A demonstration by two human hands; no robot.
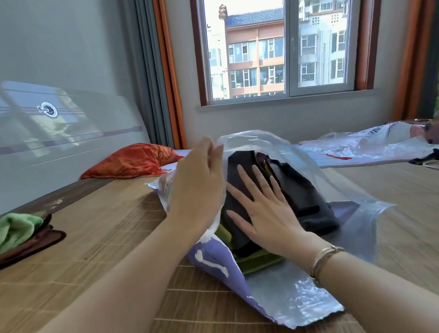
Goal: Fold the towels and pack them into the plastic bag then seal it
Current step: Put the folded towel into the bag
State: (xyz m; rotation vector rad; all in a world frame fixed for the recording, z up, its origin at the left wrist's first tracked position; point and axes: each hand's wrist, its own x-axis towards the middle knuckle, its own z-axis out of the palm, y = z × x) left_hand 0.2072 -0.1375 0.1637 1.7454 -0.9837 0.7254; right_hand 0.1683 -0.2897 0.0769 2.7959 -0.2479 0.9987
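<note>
Two hands settle a soft stack inside a slippery bag

Several folded towels [291, 199], dark grey and near-black on top with an olive-green one showing underneath, lie stacked inside the crinkly clear plastic bag with a purple printed panel [287, 299], which rests near the middle of the woven bamboo bed mat [118, 243]. The right hand [266, 215] lies flat on top of the stack, fingers spread and straight, pressing the cloth down. The left hand [198, 184] is raised at the bag's far left side; its fingers touch the upper film, lifting the mouth open, but whether they pinch it cannot be told.

The towels look light, limp and thick-piled; they should compress under a palm and spring back, so they are best moved as one pile, gripped from the sides or below. The bag film is thin, glossy and probably slippery, likely to collapse without a hand holding it. For sealing, the torn-looking open edge toward the mat's near side seems the place to take hold, both layers pinched together.

Near the mat's left edge wait a loose light-green microfibre towel [10, 234] and a brown cloth with a bound hem [25, 250] beneath it, neither yet packed. An orange-red satin pillow [132, 161] sits at the far left corner, and a second clear printed plastic bag [366, 144] lies flat toward the far right.
</note>
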